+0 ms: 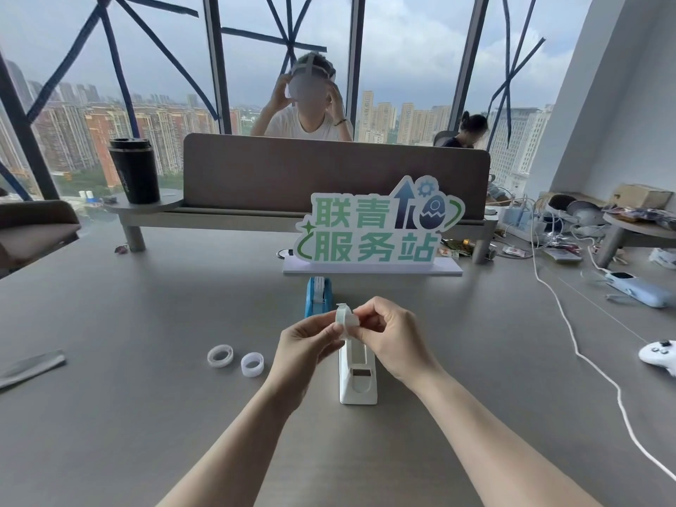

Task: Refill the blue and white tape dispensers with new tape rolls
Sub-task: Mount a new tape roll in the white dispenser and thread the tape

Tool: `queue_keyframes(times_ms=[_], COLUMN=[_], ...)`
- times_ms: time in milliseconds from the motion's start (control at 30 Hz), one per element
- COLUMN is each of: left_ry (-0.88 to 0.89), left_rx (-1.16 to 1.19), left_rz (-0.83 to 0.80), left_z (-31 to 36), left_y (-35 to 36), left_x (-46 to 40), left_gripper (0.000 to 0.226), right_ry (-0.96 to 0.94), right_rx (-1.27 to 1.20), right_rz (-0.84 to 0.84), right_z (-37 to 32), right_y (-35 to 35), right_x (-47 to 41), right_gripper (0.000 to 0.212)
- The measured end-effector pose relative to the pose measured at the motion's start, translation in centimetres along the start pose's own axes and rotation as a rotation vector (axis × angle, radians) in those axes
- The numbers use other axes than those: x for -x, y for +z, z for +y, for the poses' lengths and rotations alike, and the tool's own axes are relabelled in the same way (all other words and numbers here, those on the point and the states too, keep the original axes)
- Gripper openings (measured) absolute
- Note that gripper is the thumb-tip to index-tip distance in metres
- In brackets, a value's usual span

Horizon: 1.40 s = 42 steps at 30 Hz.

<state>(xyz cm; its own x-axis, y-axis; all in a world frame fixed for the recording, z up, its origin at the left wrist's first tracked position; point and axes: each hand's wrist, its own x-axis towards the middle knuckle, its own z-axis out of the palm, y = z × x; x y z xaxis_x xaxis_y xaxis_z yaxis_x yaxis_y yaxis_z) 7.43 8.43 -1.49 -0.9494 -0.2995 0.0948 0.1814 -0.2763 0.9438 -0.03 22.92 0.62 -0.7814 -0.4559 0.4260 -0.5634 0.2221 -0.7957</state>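
2 hands meet above the white tape dispenser: the left hand and right hand both pinch a small white tape roll in closed fingers. Behind them the blue tape dispenser stands on the grey bench. 2 more tape rolls lie left of the hands. Farther back, a sign reads "联青服务站". A black tumbler stands on a shelf, and a white game controller lies at right.

Soft, overcast daylight enters through the windows beyond the fingertips, casting faint shadows. Wide-angle distortion bends the edges, and the fingertips look perhaps slightly blurred.
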Motion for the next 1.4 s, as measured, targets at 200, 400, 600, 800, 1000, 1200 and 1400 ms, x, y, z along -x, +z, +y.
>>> queue_keyframes(times_ms=[200,400,600,800,1000,1200,1400], left_ry=[-0.025,-0.003,0.022,0.027,0.046,0.049,0.05], left_rx=[0.036,0.004,-0.009,-0.057,-0.074,-0.103,-0.127], left_rz=[0.016,0.005,0.002,0.022,0.024,0.024,0.006], left_z=[-0.2,-0.7,-1.1,-1.1,-0.6,-0.8,-0.9], left_y=[0.1,0.0,0.2,0.6,0.7,0.8,1.3], left_x=[-0.1,0.0,-0.2,-0.3,-0.3,-0.2,-0.6], left_gripper=[0.033,0.03,0.033,0.023,0.023,0.02,0.017], right_ry=[-0.077,-0.025,-0.019,-0.064,-0.103,-0.093,-0.09], right_rx=[0.144,0.006,0.007,0.087,0.115,0.118,0.114], right_rz=[0.061,0.027,0.034,0.037,0.039,0.024,0.017], right_z=[0.0,0.3,0.7,1.2,1.1,1.4,1.6], right_y=[0.4,0.3,-0.1,-0.2,-0.3,-0.4,-0.9], right_x=[0.1,0.3,0.2,-0.3,-0.6,-0.5,-0.6], right_gripper=[0.017,0.016,0.018,0.017,0.018,0.019,0.018])
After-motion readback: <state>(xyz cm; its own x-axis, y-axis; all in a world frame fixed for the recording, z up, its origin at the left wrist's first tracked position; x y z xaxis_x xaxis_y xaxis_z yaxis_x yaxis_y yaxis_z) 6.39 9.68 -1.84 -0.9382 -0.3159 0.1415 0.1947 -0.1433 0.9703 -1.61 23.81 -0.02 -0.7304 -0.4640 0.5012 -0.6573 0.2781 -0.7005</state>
